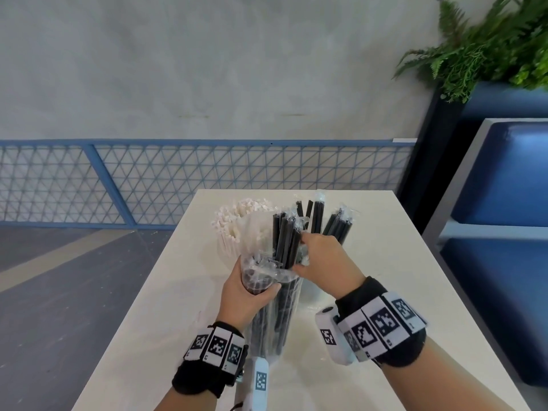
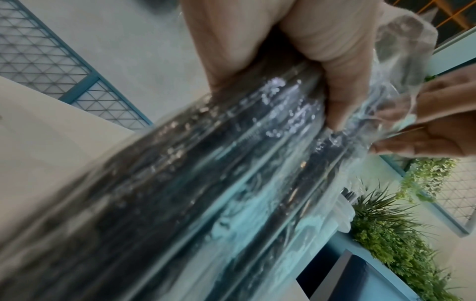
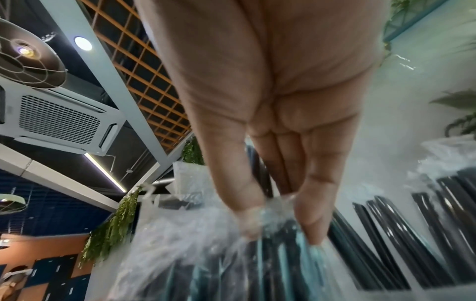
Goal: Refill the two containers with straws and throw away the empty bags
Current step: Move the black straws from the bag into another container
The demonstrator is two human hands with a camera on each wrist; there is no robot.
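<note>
A clear plastic bag of black straws (image 1: 272,315) stands upright above the white table (image 1: 394,292), filling the left wrist view (image 2: 231,183). My left hand (image 1: 258,287) grips the bag around its upper part, fingers curled round it (image 2: 309,71). Black straws (image 1: 284,235) stick out of the bag's open top. My right hand (image 1: 305,250) pinches the crumpled plastic at that opening between thumb and fingers (image 3: 278,215). Behind the bag stand a container of white straws (image 1: 234,229) and, to its right, a container of black straws (image 1: 338,226), also in the right wrist view (image 3: 412,234).
The table's left edge (image 1: 142,292) runs diagonally, with grey floor beyond. A blue bench seat (image 1: 504,203) stands close on the right, and a dark planter with a fern (image 1: 489,48) behind it. A blue mesh fence (image 1: 148,182) lines the wall.
</note>
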